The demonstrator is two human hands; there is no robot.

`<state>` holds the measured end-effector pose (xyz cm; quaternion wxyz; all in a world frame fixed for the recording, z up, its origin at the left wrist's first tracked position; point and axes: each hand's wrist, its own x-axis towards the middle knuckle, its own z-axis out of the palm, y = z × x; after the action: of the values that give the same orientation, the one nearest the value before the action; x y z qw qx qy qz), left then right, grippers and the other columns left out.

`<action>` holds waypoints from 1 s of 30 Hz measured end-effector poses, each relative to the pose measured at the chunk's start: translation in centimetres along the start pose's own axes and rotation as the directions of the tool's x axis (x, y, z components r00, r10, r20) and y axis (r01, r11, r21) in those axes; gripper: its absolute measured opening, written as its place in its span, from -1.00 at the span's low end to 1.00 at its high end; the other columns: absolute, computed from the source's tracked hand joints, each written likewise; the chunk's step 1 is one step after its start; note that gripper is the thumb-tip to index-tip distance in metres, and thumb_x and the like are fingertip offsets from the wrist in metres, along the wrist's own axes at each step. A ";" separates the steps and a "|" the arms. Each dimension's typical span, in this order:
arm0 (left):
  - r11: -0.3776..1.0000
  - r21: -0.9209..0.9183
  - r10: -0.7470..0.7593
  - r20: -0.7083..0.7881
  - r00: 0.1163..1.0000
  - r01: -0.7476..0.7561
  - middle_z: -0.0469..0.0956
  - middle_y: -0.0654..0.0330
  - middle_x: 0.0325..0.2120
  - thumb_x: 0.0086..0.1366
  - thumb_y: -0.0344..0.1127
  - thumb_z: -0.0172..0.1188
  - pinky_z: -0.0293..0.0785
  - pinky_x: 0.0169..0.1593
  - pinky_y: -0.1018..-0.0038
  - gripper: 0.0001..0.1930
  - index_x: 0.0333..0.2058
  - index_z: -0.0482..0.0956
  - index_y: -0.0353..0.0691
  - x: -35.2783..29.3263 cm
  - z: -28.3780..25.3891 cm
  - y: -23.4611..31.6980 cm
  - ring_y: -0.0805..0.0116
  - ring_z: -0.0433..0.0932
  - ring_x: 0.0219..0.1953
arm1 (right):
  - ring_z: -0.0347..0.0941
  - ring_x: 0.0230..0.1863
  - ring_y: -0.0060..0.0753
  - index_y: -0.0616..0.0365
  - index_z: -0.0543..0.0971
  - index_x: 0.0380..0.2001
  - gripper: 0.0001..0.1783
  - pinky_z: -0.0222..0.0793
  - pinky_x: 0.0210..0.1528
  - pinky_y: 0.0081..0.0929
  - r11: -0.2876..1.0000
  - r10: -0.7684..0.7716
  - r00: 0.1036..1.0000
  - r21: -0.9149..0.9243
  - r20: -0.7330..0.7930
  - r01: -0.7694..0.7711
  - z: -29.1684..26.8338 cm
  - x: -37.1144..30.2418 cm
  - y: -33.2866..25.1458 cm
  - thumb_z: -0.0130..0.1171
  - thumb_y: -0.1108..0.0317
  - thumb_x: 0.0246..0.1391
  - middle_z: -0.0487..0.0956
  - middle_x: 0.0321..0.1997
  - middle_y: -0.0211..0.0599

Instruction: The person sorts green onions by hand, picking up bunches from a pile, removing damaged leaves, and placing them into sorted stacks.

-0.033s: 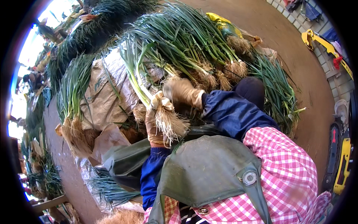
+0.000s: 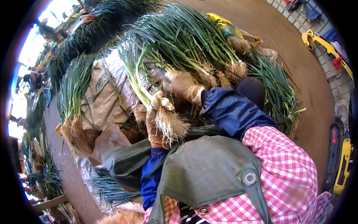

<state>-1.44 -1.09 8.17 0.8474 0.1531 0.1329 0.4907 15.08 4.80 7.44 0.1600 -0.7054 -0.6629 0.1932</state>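
Over the green apron (image 2: 209,168), left hand (image 2: 156,125), gloved, fist closed around a bunch of green onions (image 2: 143,84) just above the roots, leaves pointing up-left. Right hand (image 2: 182,86), gloved, lies on the big heap of green onions (image 2: 186,37) past it; grip can't be told. Brown sacking (image 2: 108,100) left of the bunch.

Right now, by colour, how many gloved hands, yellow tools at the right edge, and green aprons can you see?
Tan gloved hands: 2, the left hand gripping a bunch of green onions, the right hand in the pile.
Yellow tools: 2, one upper right, one lower right.
Green apron: 1.
Total: 5.
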 end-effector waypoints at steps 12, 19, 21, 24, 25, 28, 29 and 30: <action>0.994 -0.071 -0.085 0.052 0.995 0.089 0.46 0.21 -0.53 0.30 -0.20 0.10 0.36 -0.38 0.47 -0.72 -0.17 0.48 -0.31 2.1 -5.8 -1.6 0.39 0.42 -0.50 | 0.43 -0.41 -0.56 0.18 0.53 -0.21 -0.81 0.40 -0.29 -0.59 0.271 -0.310 0.944 0.962 0.108 -0.021 -3.9 5.3 12.6 0.07 0.35 0.14 0.52 -0.42 -0.39; 0.996 0.013 -0.085 -0.138 0.987 0.088 0.54 0.10 -0.39 0.25 -0.39 0.14 0.53 -0.30 0.50 -0.69 -0.08 0.45 -0.45 3.2 -5.4 -2.5 0.33 0.53 -0.41 | 0.44 -0.37 -0.58 0.20 0.52 -0.18 -0.80 0.40 -0.27 -0.60 0.112 -0.206 0.958 0.977 0.199 -0.179 1.2 -0.8 10.4 0.09 0.39 0.13 0.53 -0.40 -0.41; 0.990 0.092 -0.079 -0.284 0.955 0.110 0.58 0.08 -0.38 0.21 -0.47 0.13 0.57 -0.37 0.49 -0.76 -0.16 0.52 -0.45 4.2 -6.7 -3.7 0.33 0.58 -0.45 | 0.44 -0.36 -0.59 0.21 0.52 -0.18 -0.79 0.40 -0.26 -0.60 0.159 -0.199 0.959 0.972 0.201 -0.171 2.3 -1.4 10.0 0.09 0.40 0.12 0.53 -0.39 -0.41; 0.978 0.096 -0.149 -0.309 0.939 0.186 0.59 0.10 -0.42 0.21 -0.45 0.13 0.57 -0.46 0.47 -0.81 -0.22 0.55 -0.42 4.0 -6.3 -3.9 0.32 0.58 -0.51 | 0.44 -0.34 -0.60 0.21 0.52 -0.17 -0.79 0.40 -0.25 -0.61 0.231 -0.185 0.964 0.962 0.189 -0.144 3.5 -1.8 9.7 0.10 0.41 0.11 0.53 -0.38 -0.42; 0.974 0.071 -0.182 -0.308 0.934 0.213 0.59 0.10 -0.42 0.22 -0.44 0.13 0.57 -0.46 0.47 -0.82 -0.23 0.55 -0.40 3.7 -5.0 -4.0 0.32 0.58 -0.51 | 0.44 -0.33 -0.60 0.22 0.52 -0.17 -0.78 0.40 -0.25 -0.61 0.267 -0.170 0.968 0.954 0.183 -0.133 3.9 -1.8 9.8 0.10 0.42 0.11 0.53 -0.38 -0.42; 0.960 -0.051 -0.276 -0.310 0.910 0.274 0.59 0.11 -0.41 0.27 -0.38 0.11 0.57 -0.46 0.45 -0.84 -0.24 0.53 -0.35 3.9 -6.4 -4.8 0.33 0.58 -0.51 | 0.44 -0.26 -0.62 0.25 0.49 -0.11 -0.71 0.39 -0.20 -0.63 0.468 -0.097 0.973 0.873 0.208 -0.140 5.3 -0.6 8.8 0.18 0.44 0.06 0.54 -0.30 -0.46; 0.960 -0.063 -0.279 -0.296 0.914 0.273 0.58 0.16 -0.42 0.28 -0.34 0.12 0.54 -0.47 0.44 -0.81 -0.20 0.51 -0.32 3.6 -6.7 -5.3 0.35 0.56 -0.51 | 0.44 -0.23 -0.61 0.25 0.50 -0.11 -0.70 0.37 -0.14 -0.61 0.493 -0.060 0.987 0.865 0.147 -0.098 6.4 -0.4 8.6 0.21 0.43 0.06 0.55 -0.26 -0.44; 0.957 -0.024 -0.284 -0.279 0.917 0.289 0.57 0.19 -0.44 0.27 -0.32 0.13 0.52 -0.48 0.45 -0.81 -0.20 0.51 -0.29 3.7 -7.5 -5.7 0.36 0.54 -0.52 | 0.44 -0.22 -0.61 0.25 0.50 -0.12 -0.70 0.37 -0.13 -0.62 0.461 -0.061 0.996 0.887 0.061 -0.026 7.2 -0.8 8.8 0.21 0.42 0.05 0.55 -0.25 -0.44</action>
<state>2.06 0.38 -1.22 0.8815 0.0688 0.2763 0.3767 19.29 3.15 -3.04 0.4771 -0.5040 -0.4797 0.5369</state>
